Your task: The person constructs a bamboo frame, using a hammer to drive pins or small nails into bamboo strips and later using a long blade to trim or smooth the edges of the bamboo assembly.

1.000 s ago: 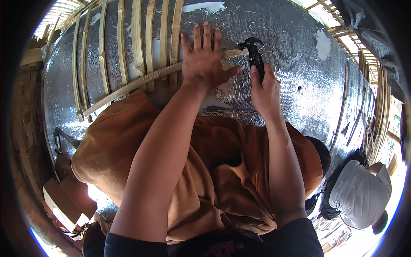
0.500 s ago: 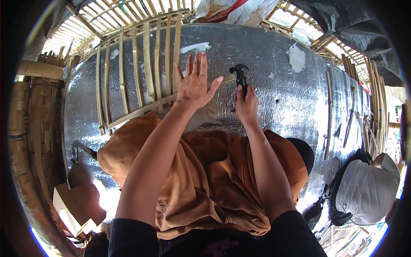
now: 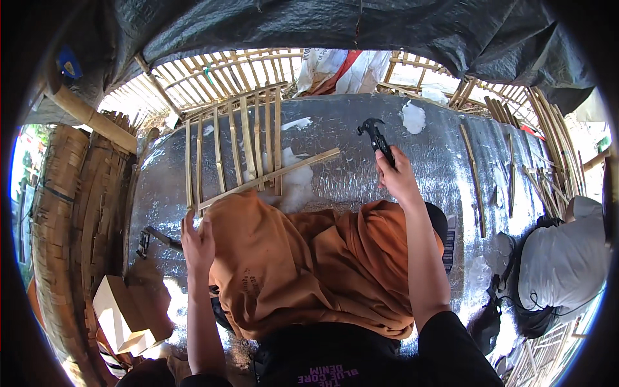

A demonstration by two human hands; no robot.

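Observation:
In my right hand is a black claw hammer, its head pointing away from me above the silver foil mat. My left hand is beside my left knee, near the close end of a long bamboo crosspiece. The fingers of this hand are extended and it appears to hold nothing. Several upright bamboo slats meet the crosspiece like a rack, lying on the foil mat. An orange-brown cloth covers my lap.
Left of my knee lies a dark tool, its kind unclear, with an open cardboard box nearer me. Loose bamboo strips and a white sack are on the right. Rolled woven bamboo stands at far left; black sheeting hangs overhead.
My left hand has gone from over the slats down and left to beside my knee. The hammer in my right hand has moved right, away from the crosspiece's end. The view has tilted upward.

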